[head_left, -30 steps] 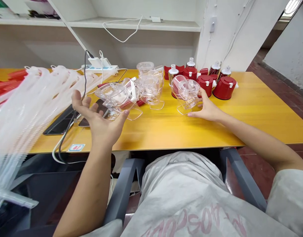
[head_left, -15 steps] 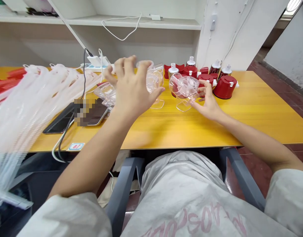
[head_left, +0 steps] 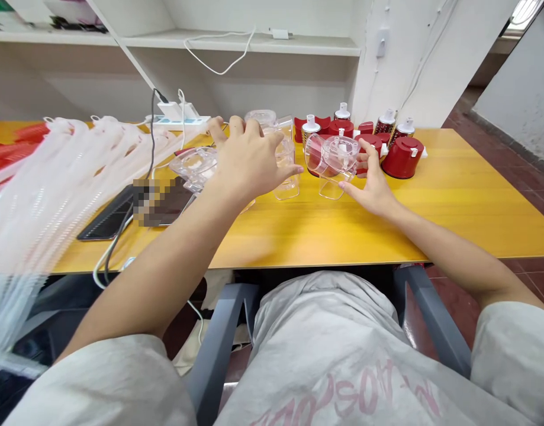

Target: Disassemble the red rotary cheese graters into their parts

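Note:
My right hand (head_left: 373, 184) grips the right edge of a clear plastic housing (head_left: 338, 155), thumb in front and fingers behind; the housing has a round top and a curved side. My left hand (head_left: 249, 155) is held palm down with its fingers spread, over and in front of other clear plastic housings. One clear housing (head_left: 287, 177) shows just right of the left thumb, and another clear plastic piece (head_left: 192, 165) lies left of the wrist. Whether the left fingertips touch any of them is hidden.
Several red round containers (head_left: 402, 158) and white-capped cylinders (head_left: 311, 127) stand at the back right of the yellow table (head_left: 458, 207). On the left lie clear plastic bags (head_left: 67, 177), cables, a dark tablet (head_left: 107, 216) and a power strip (head_left: 178, 123). White shelves (head_left: 236, 41) rise behind.
My left hand has lowered and shifted slightly right, its fingers still apart. The housing at my right hand has tipped a little and now looks steady and sharper.

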The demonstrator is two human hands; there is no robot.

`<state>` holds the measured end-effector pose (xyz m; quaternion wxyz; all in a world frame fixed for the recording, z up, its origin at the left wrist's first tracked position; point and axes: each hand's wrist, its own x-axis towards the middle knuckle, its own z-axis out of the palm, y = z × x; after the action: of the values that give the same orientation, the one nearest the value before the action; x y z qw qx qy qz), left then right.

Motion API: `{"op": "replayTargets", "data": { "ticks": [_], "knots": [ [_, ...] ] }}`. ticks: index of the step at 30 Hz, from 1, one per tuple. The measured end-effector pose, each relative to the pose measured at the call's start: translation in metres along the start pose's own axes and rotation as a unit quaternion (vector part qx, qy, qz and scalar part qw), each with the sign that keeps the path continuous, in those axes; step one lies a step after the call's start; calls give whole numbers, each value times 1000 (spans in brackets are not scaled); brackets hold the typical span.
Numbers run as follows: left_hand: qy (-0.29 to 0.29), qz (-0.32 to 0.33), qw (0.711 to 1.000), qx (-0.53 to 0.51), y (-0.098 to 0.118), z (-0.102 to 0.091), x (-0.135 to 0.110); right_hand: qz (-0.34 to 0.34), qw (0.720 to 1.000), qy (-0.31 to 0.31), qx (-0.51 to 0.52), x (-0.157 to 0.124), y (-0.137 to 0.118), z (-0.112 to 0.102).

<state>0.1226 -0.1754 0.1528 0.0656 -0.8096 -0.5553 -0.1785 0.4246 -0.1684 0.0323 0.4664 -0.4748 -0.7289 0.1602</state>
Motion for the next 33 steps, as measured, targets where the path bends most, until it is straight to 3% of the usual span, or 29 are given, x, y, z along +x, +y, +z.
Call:
{"op": "replayTargets", "data": {
  "ticks": [7, 15, 19, 25, 33],
  "knots": [
    [-52, 52, 997, 27, -16, 4, 7, 23, 1000, -12, -7, 0, 6, -19],
    [-54, 131, 990, -1, -24, 8, 14, 32, 999, -11, 4, -20, 32, -77],
    [-62, 143, 988, -9, -9, 14, 17, 32, 999, -15, 15, -27, 50, -107],
    [-18, 132, 991, 11, 28, 19, 9, 35, 999, -19, 25, -33, 69, -143],
    [9, 119, 993, -17, 79, 30, 9, 58, 997, -18, 43, -37, 74, -163]
  ]
}}
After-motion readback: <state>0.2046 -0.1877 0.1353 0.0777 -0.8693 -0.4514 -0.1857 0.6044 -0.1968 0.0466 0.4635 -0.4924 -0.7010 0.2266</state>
